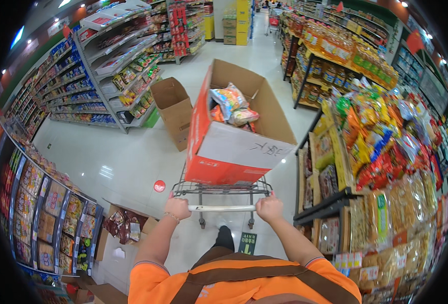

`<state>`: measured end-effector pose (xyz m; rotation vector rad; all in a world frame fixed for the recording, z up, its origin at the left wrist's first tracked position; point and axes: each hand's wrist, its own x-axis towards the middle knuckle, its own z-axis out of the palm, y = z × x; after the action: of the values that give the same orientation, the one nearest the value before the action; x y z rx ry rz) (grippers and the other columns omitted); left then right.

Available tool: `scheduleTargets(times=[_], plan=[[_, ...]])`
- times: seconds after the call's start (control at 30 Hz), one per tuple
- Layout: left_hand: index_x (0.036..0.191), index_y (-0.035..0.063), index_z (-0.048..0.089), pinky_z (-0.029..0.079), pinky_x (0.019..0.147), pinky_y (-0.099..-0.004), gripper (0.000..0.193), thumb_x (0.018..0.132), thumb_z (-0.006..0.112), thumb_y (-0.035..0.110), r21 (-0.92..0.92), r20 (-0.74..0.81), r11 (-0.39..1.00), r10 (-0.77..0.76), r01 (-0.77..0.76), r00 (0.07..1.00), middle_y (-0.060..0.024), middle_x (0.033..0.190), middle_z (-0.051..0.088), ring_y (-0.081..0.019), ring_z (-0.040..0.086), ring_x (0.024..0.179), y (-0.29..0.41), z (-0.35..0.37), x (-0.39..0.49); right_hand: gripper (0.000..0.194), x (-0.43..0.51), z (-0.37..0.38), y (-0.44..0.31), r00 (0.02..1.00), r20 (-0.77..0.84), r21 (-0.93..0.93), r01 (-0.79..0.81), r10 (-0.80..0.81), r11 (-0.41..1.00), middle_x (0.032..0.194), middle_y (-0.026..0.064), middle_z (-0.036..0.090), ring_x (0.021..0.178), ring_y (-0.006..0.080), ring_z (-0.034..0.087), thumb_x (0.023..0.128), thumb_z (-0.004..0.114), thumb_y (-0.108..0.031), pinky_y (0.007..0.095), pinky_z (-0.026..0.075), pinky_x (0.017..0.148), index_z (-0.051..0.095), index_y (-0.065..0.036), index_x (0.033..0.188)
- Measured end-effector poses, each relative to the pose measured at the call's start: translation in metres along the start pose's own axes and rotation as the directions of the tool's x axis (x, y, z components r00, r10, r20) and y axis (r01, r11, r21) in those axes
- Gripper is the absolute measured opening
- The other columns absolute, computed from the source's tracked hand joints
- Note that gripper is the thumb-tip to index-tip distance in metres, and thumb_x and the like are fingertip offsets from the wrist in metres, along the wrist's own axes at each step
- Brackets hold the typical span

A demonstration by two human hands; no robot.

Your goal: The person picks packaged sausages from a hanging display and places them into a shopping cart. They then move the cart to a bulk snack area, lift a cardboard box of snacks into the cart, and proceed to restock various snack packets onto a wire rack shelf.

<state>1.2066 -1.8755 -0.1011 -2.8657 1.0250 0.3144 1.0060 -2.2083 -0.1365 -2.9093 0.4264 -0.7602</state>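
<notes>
My left hand (178, 209) grips the left end of a white shopping cart handle (224, 208). At the handle's right end, my right hand (269, 208) is closed around it too. In front of the handle, the wire cart (224, 189) carries a large red and white cardboard box (224, 152), open at the top and bearing handwriting. Inside the box lie several plastic snack packets (231, 102), well below its brown inner walls. The fingers' undersides are hidden by the handle and my knuckles.
Left of the cart, a tall open brown carton (172, 110) stands on the tiled floor. Shelving (121, 64) with snacks is beyond it. At right are a heaped display of bagged snacks (383, 133) and bottled oil (330, 49). A carton of brown packets (125, 228) sits lower left.
</notes>
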Motion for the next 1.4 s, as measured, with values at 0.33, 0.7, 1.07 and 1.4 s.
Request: scheduleTargets(times=[0.33, 0.7, 1.07, 1.4], plan=[[0.087, 0.0108, 0.079, 0.026, 0.117, -0.0541, 0.024, 0.077, 0.061, 0.024, 0.016, 0.138, 0.999, -0.050, 0.048, 0.989, -0.0157, 0.094, 0.075, -0.0304, 0.073, 0.092, 0.001, -0.066, 0.242, 0.026, 0.173, -0.010, 0.049, 0.947, 0.316, 0.261, -0.031, -0.055, 0.965, 0.101, 0.0189, 0.066, 0.101, 0.0321, 0.063, 0.091, 0.065, -0.026, 0.0430, 0.049, 0.088, 0.068, -0.001, 0.100], [0.103, 0.0054, 0.076, 0.041, 0.108, -0.0424, 0.037, 0.076, 0.062, 0.028, 0.115, 0.102, 0.977, -0.191, 0.179, 0.976, -0.0197, 0.108, 0.072, -0.0334, 0.069, 0.106, -0.003, -0.130, 0.490, 0.016, 0.242, 0.079, 0.108, 0.644, 0.760, 0.637, -0.765, 0.089, 0.101, 0.091, 0.0086, 0.059, 0.080, 0.0171, 0.058, 0.092, 0.070, -0.010, 0.0307, 0.049, 0.069, 0.058, -0.001, 0.090], [0.123, 0.0045, 0.065, 0.037, 0.111, -0.0439, 0.060, 0.081, 0.068, 0.047, 0.082, 0.035, 0.979, -0.190, 0.187, 0.981, -0.0205, 0.131, 0.062, -0.0309, 0.061, 0.121, 0.000, -0.184, 0.678, 0.018, 0.431, 0.047, 0.239, 0.742, 0.536, 0.743, -0.641, 0.403, 0.192, 0.086, 0.0017, 0.064, 0.083, 0.0080, 0.057, 0.102, 0.058, -0.019, 0.0252, 0.047, 0.075, 0.055, -0.004, 0.093], [0.123, -0.0002, 0.060, 0.052, 0.093, -0.0371, 0.059, 0.079, 0.080, 0.033, -0.833, 0.101, 0.450, 0.695, -0.321, 0.712, -0.0194, 0.112, 0.069, -0.0279, 0.067, 0.107, 0.171, -0.193, 0.703, 0.020, 0.565, 0.159, 0.302, 0.509, 0.774, 0.566, -0.822, 0.376, -0.052, 0.081, -0.0016, 0.056, 0.077, 0.0086, 0.046, 0.100, 0.061, -0.024, 0.0261, 0.039, 0.071, 0.055, -0.008, 0.090]])
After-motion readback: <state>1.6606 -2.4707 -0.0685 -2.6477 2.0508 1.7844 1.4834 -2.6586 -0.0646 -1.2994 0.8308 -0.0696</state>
